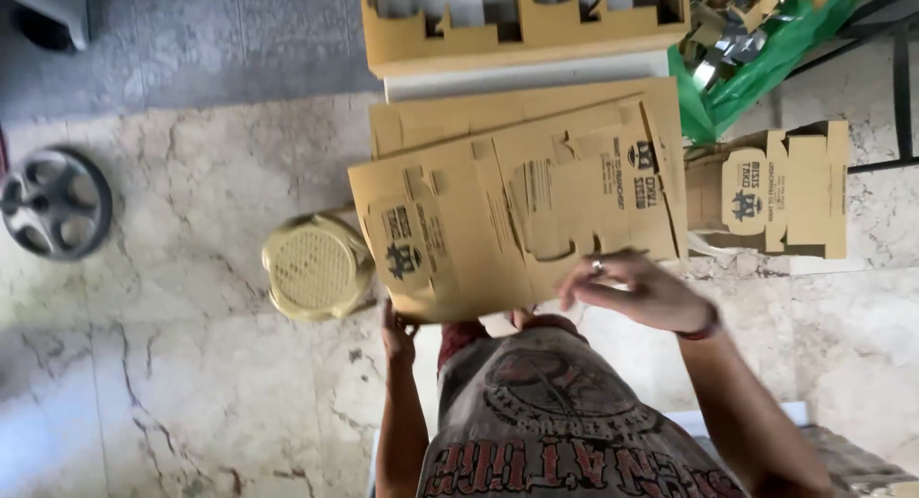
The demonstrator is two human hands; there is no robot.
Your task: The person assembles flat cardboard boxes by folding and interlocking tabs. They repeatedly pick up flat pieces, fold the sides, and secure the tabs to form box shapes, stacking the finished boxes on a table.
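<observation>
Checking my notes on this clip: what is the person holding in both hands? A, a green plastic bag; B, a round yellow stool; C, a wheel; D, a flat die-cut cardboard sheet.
D: the left hand and right hand grip the near edge of the flat cardboard sheet; the stool stands untouched beside it.

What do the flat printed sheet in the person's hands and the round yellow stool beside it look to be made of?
The flat sheet looks like brown cardboard with a matte finish: die-cut slots, fold lines and dark print show on it. The round stool appears to be moulded plastic, pale yellow, with a perforated grid seat. The left hand and right hand hold the sheet's near edge.
</observation>
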